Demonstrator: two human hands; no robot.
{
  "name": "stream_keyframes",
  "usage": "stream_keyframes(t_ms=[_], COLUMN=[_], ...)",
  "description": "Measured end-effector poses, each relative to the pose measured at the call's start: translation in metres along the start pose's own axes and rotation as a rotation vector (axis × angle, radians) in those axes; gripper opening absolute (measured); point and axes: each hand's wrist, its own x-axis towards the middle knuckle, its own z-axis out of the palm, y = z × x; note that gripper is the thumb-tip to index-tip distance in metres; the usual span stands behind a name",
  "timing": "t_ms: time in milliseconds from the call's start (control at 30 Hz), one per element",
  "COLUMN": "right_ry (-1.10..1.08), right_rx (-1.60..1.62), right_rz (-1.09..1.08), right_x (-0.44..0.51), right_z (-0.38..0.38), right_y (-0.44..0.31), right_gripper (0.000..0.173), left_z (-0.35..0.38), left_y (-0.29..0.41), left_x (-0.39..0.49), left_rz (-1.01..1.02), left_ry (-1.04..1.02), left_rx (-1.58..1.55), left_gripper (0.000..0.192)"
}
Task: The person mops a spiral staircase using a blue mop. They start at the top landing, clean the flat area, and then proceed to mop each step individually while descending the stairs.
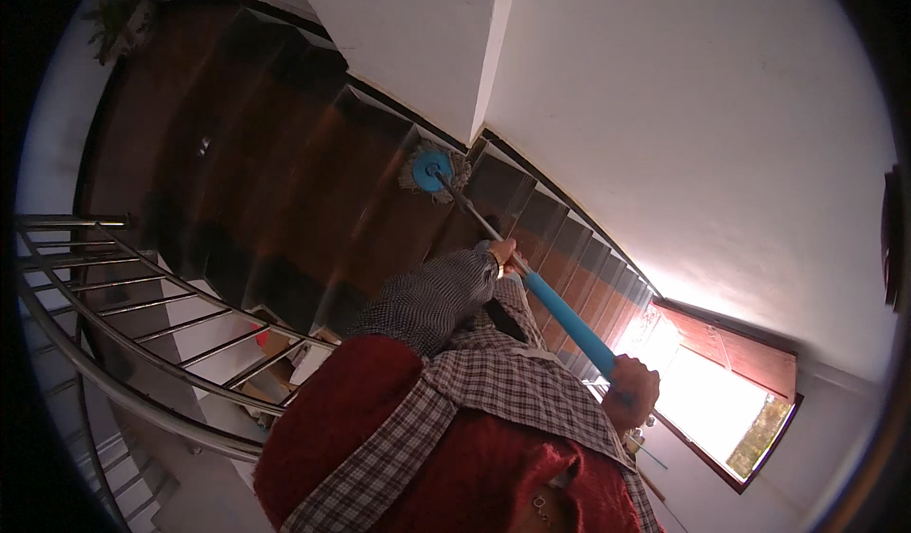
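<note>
A round spin mop with a blue plastic head (431,170) and greyish string strands rests on a stair step beside the wall corner. Its metal pole runs diagonally down towards my body and ends in a blue grip sleeve (571,321). My left hand (505,255), below a checked sleeve and a bracelet, is closed round the metal pole just beyond the blue sleeve. Round the top end of that sleeve is my right hand (632,390), in a fist. The strands touch the step near the wall; the underside of the mop head is hidden.
Curving brown stairs (299,177) with dark edges run across the view. A metal railing (164,269) bends along the left, with boxes and other items beyond it. White walls (640,106) border the steps. A potted plant (117,27) stands upper left; a bright open window (719,398) is at right.
</note>
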Motion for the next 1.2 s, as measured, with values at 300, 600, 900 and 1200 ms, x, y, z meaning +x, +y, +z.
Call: stream_keyframes(t_ms=[300, 600, 900, 1200], right_ry=[0.071, -0.110, -0.134, -0.086], right_rx=[0.263, 0.130, 0.527, 0.381], right_rz=[0.121, 0.049, 0.062, 0.141], right_x=[-0.022, -0.022, -0.013, 0.023], right_z=[-0.004, -0.002, 0.035, -0.006], right_y=[0.008, -0.010, 0.003, -0.045], right_gripper=[0.016, 0.011, 0.017, 0.019], left_z=[-0.004, -0.021, -0.025, 0.024], left_y=[-0.010, -0.018, 0.016, -0.010], left_x=[0.015, -0.001, 0.000, -0.005], left_rz=[-0.001, -0.050, 0.072, -0.120], left_ry=[-0.026, -0.050, -0.004, -0.145], left_rx=[-0.108, -0.163, -0.180, -0.204], left_gripper=[0.011, 0.022, 0.015, 0.012])
